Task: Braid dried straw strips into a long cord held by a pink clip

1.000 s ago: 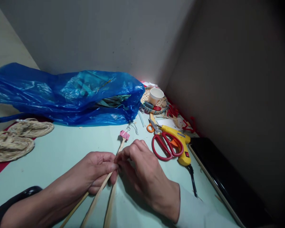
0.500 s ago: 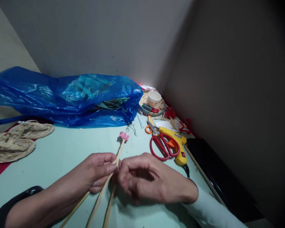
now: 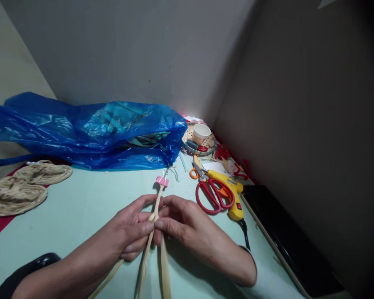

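Note:
A pale straw braid [image 3: 157,202] hangs from a pink binder clip [image 3: 162,181] and runs down between my hands. My left hand [image 3: 134,232] pinches it from the left, thumb on top, with one strand trailing out beneath the palm. From the right, my right hand [image 3: 180,220] closes thumb and fingers on the same crossing, the two thumb tips nearly touching. Two more loose strands, one of them a wide flat strand [image 3: 164,265], fall toward the front edge of the view. Parts of the fingers under the braid are hidden.
Red-handled scissors [image 3: 214,195] and a yellow glue gun [image 3: 232,189] lie right of the clip. Behind them, a woven tray [image 3: 213,143] holds a white cup [image 3: 201,133]. A blue plastic bag [image 3: 81,137] spans the back. Woven straw soles [image 3: 21,199] lie left, a black slab-like device [image 3: 286,236] right.
My right hand has come in to the braid, its thumb and fingers now pinching beside my left thumb. The right-hand strand has swung right and shows its flat side.

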Tool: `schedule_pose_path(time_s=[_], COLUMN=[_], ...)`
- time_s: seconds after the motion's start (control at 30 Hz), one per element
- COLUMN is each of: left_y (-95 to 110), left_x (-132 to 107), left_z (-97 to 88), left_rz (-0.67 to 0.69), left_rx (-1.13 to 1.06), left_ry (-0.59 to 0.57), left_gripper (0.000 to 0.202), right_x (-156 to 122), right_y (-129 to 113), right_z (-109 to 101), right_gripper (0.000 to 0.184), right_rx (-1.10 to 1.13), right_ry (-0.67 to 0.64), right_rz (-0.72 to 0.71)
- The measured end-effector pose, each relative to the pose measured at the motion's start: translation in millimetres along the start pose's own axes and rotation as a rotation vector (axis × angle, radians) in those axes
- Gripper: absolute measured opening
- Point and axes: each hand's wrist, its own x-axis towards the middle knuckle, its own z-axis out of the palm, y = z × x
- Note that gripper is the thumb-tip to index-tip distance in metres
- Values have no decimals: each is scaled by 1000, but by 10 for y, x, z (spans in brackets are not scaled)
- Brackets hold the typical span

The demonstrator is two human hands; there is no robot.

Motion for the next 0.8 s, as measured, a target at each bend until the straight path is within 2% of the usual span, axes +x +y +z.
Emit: schedule_pose_path(time_s=[0.1, 0.17, 0.3, 0.47, 0.63, 0.7, 0.8], left_y=[-19, -28, -73, -105, 41, 95, 75], left_x=[7, 7, 17, -3, -125, -191, -281], left_z=[-6, -15, -28, 27, 73, 56, 48], left_rz=[-8, -11, -9, 24, 16, 108, 327], left_rx=[6, 25, 48, 153, 476, 731, 1103], left_ry=[5, 15, 22, 77, 165, 206, 275], left_gripper=[64, 67, 71, 61, 32, 34, 41], right_x=[-10, -11, -5, 22, 5, -18, -41], right_y=[2, -6, -24, 19, 1, -37, -61], right_z=[28, 16, 21, 119, 137, 141, 172], right_gripper=[11, 12, 14, 19, 26, 26, 23], right_rx=[77, 49, -121, -179, -212, -250, -210], right_ry=[-73, -79, 9, 97, 182, 219, 224], right_rz=[43, 88, 158, 163, 191, 187, 189])
